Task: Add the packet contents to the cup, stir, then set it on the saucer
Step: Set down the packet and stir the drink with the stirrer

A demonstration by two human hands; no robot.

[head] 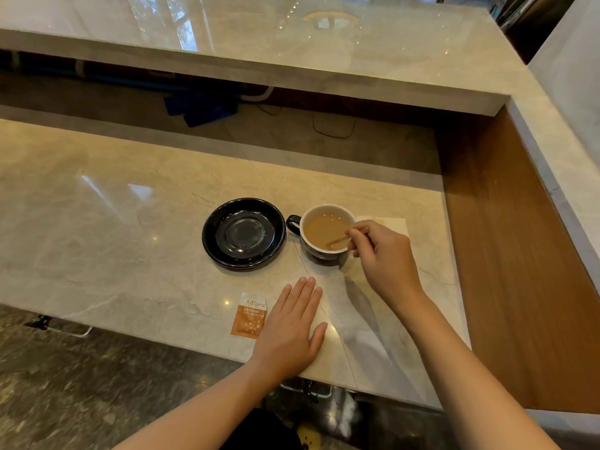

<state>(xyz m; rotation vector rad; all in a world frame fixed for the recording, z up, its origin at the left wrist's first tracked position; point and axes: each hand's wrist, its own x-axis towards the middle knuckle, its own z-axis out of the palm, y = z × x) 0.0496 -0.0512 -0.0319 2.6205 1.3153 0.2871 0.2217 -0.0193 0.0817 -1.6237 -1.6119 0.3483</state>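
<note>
A dark cup [319, 253] with a white inside and light brown drink stands on the marble counter, its handle pointing left. My right hand [384, 254] pinches a thin wooden stir stick [339, 239] whose lower end is dipped in the drink. Just left of the cup sits a black saucer [212, 237] with nothing on it. An orange-and-white packet [249, 316] lies flat near the counter's front edge. My left hand [292, 329] rests palm down on the counter beside the packet, fingers spread slightly, holding nothing.
A pale napkin [391, 224] lies under and behind my right hand. A wooden side wall [506, 254] rises at the right of the counter [113, 222]. A raised marble ledge [292, 43] runs along the back, with a recessed shelf, blue cloth [201, 107] and cable below it.
</note>
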